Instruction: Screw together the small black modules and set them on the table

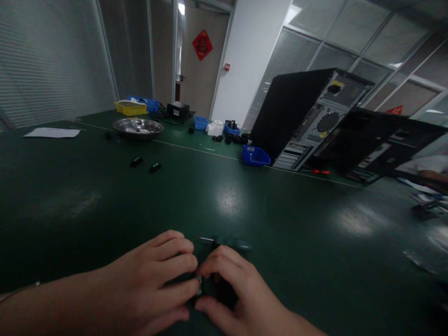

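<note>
Low in the picture, my left hand (154,284) and my right hand (234,294) meet on the dark green table (245,200). Both have their fingers curled together around a small dark part (199,284) with a pale green bit showing between the fingertips. What the part is stays hidden under the fingers. Just beyond my right hand a screwdriver (227,242) with a dark green handle lies on the table, untouched.
Two small black pieces (145,164) lie mid-table at left. Further back stand a metal bowl (138,127), a yellow tray (130,108), blue bins (256,156), a sheet of paper (52,133) and two open computer cases (308,116). Another person's arm (429,168) shows at far right.
</note>
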A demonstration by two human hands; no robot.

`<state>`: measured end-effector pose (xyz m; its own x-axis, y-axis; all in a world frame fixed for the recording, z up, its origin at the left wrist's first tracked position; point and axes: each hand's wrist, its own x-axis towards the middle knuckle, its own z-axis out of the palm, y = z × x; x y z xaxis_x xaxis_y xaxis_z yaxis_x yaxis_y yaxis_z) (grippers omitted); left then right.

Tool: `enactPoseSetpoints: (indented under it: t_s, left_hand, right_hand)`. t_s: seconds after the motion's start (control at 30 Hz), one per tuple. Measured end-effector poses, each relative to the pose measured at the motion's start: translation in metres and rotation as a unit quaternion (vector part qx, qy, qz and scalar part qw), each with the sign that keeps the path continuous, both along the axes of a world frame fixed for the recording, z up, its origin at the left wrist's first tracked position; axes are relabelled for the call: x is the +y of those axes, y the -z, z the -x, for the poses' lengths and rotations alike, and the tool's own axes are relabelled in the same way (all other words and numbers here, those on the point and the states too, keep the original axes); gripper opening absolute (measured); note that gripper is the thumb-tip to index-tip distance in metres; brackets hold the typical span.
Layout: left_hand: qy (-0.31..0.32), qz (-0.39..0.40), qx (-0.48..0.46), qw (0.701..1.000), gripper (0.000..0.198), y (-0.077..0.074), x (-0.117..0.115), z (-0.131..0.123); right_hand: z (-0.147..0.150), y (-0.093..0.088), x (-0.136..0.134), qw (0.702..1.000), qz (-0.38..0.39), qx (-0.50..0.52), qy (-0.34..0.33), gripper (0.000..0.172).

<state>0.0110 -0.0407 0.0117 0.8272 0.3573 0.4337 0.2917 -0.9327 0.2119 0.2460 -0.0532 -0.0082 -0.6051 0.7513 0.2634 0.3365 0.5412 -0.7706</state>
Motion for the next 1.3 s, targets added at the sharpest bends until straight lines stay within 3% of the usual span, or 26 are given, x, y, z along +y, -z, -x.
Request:
enactPoseSetpoints:
  t_s: [0.33, 0.53, 0.83, 1.07, 1.3]
  left_hand:
    - [0.005, -0.011, 0.025, 1.0, 0.033, -0.004, -0.005, 0.002]
    - [0.012, -0.011, 0.021, 1.0, 0.032, -0.002, -0.004, 0.0]
    - [0.059, -0.022, 0.057, 0.996, 0.033, -0.016, -0.007, 0.002]
    - [0.061, -0.002, 0.054, 0.997, 0.028, -0.014, -0.005, 0.002]
    - [0.053, 0.017, 0.069, 0.996, 0.014, -0.014, -0.003, 0.004]
  right_hand:
    - [0.0, -0.01, -0.006, 0.999, 0.014, -0.043, 0.011, 0.023]
    - [-0.001, -0.009, -0.007, 0.999, 0.012, -0.047, 0.007, 0.024]
    - [-0.003, -0.011, -0.006, 0.999, -0.01, -0.046, -0.001, 0.015]
    - [-0.001, -0.007, -0.003, 0.999, -0.016, -0.042, -0.004, 0.017]
    - [-0.004, 0.003, 0.0, 0.999, -0.006, -0.04, -0.013, 0.052]
